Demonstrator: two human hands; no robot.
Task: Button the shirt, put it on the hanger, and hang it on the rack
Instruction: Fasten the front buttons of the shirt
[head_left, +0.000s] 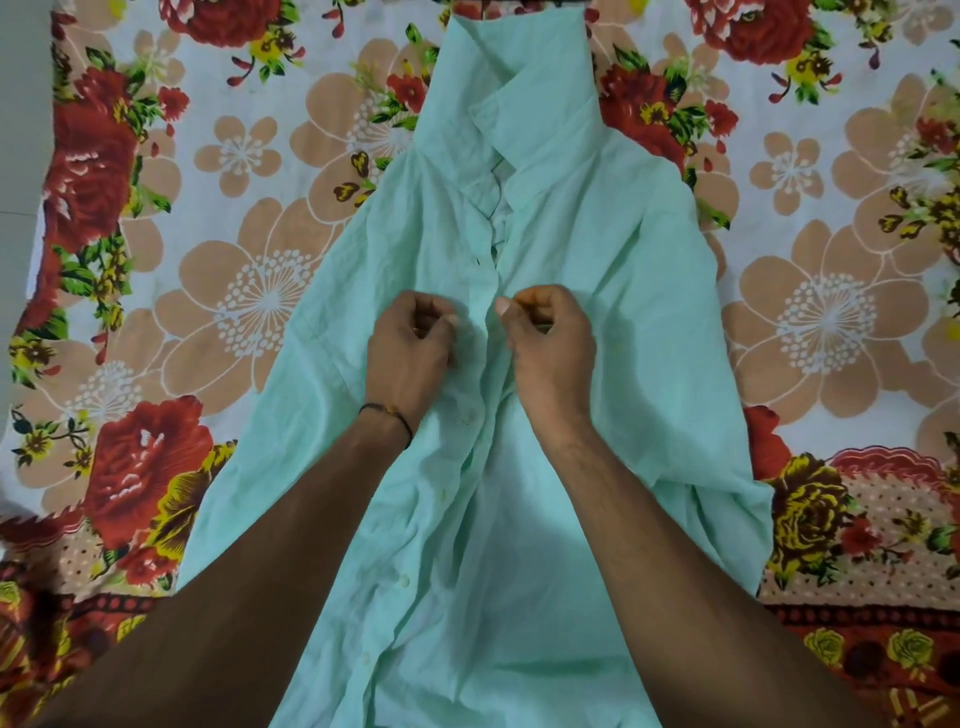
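Forearms (270, 571) reach from the bottom edge to mid-frame, where the left hand (410, 353) and right hand (550, 353), fingers curled, pinch the facing front edges of the mint-green shirt (597, 234), which lies flat on a floral bedsheet (260, 291). Rumpled cloth could send a button into the wrong hole.
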